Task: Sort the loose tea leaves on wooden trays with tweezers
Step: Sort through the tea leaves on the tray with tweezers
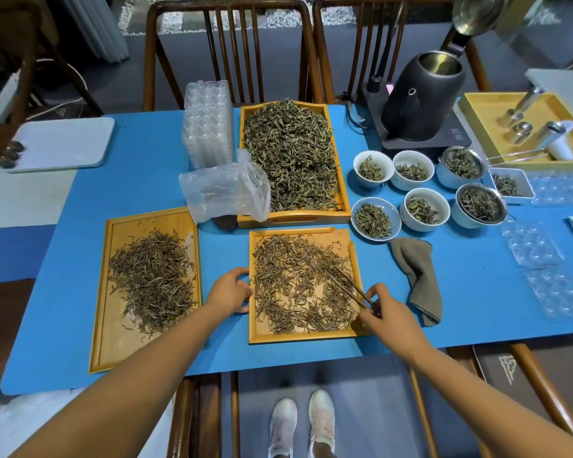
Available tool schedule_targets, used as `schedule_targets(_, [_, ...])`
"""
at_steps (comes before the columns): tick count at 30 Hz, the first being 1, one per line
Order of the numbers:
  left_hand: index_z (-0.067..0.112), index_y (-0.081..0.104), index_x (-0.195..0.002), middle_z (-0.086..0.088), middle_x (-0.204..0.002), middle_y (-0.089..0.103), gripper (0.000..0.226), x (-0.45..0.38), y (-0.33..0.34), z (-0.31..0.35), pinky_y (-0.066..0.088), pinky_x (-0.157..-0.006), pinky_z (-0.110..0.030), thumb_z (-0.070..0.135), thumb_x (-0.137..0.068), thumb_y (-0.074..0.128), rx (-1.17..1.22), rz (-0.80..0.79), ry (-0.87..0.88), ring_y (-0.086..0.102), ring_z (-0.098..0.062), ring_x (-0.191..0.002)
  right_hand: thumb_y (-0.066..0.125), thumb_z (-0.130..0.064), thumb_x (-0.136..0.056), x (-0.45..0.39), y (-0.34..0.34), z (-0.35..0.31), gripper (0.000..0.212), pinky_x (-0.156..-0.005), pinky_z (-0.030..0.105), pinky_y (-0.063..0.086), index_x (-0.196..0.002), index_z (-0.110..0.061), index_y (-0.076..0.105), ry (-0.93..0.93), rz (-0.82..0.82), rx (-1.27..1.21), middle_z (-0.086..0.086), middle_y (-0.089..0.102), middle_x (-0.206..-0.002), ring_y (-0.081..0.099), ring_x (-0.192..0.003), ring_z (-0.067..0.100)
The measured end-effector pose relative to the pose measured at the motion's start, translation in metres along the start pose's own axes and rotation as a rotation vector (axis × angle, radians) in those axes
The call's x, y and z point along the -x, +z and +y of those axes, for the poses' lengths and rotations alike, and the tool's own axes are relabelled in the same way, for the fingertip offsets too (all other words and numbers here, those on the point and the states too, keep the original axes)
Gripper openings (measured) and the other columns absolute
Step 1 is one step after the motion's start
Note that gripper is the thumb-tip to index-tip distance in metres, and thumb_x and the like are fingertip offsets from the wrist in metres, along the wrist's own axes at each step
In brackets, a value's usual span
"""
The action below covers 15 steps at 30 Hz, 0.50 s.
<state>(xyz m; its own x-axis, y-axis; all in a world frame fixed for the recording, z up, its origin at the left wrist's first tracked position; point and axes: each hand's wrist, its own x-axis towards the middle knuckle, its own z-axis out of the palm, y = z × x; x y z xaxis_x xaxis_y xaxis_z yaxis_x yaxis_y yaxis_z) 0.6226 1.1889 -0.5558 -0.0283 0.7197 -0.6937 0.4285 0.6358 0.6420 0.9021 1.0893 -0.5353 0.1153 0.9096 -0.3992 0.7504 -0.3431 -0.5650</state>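
Tweezers [349,285] are sitting pinched in my right hand [387,320], tips lying among the tea leaves [291,282] on the square wooden tray [298,337] nearest me. My left hand [229,292] is gripping that tray's left edge.

Blue table [80,226] with trays [298,337], bowls [373,185], kettle [417,104]

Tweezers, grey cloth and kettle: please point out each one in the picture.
tweezers [348,288], head view, middle of the arms.
grey cloth [414,263], head view, upper fold.
kettle [420,107], head view, black body.
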Motion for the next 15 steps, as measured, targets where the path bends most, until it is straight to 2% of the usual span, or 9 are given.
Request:
schedule_targets(3, [0.013,0.041,-0.139,-0.002,-0.079,0.051,0.053,0.0,0.0,0.0,0.055,-0.065,-0.034,-0.007,-0.091,0.05,0.008,0.0,-0.007,0.053,-0.022,-0.091,0.056,-0.02,-0.088,-0.013,0.001,-0.006,0.02,-0.048,0.03,0.033,-0.096,-0.018,0.038,0.017,0.001,0.017,0.002,0.056,-0.063,0.049,-0.054,0.018])
schedule_targets(5, [0.013,0.042,-0.138,-0.002,-0.078,0.051,0.052,-0.001,0.0,0.0,0.054,-0.059,-0.03,-0.008,-0.091,0.05,0.009,0.007,-0.007,0.054,-0.021,-0.088,0.056,-0.02,-0.088,-0.02,0.004,-0.009,0.021,-0.051,0.032,0.035,-0.097,-0.018,0.037,0.029,-0.001,0.021,0.007,0.058,-0.067,0.05,-0.056,0.022])
schedule_targets(7, [0.013,0.042,-0.138,-0.003,-0.077,0.052,0.052,0.0,0.0,0.0,0.053,-0.059,-0.03,-0.008,-0.091,0.05,0.01,0.005,-0.008,0.054,-0.02,-0.087,0.056,-0.02,-0.088,-0.025,0.007,-0.01,0.022,-0.054,0.033,0.037,-0.098,-0.018,0.037,0.036,-0.002,0.028,0.012,0.061,-0.07,0.051,-0.057,0.024])
schedule_targets(11, [0.013,0.043,-0.137,-0.002,-0.079,0.052,0.052,-0.001,0.0,-0.001,0.054,-0.06,-0.03,-0.007,-0.091,0.051,0.01,0.003,-0.004,0.055,-0.021,-0.091,0.054,-0.019,-0.09,-0.031,0.008,-0.014,0.019,-0.05,0.032,0.036,-0.098,-0.016,0.038,0.044,0.036,-0.005,0.009,0.059,-0.067,0.051,-0.056,0.023])
schedule_targets(15, [0.014,0.043,-0.137,-0.002,-0.079,0.053,0.052,-0.002,-0.001,-0.001,0.054,-0.057,-0.029,-0.007,-0.09,0.051,0.015,0.004,-0.007,0.055,-0.021,-0.089,0.054,-0.018,-0.089,-0.027,0.007,-0.013,0.018,-0.053,0.034,0.039,-0.097,-0.017,0.038,0.029,0.035,-0.014,0.013,0.062,-0.068,0.052,-0.054,0.025])
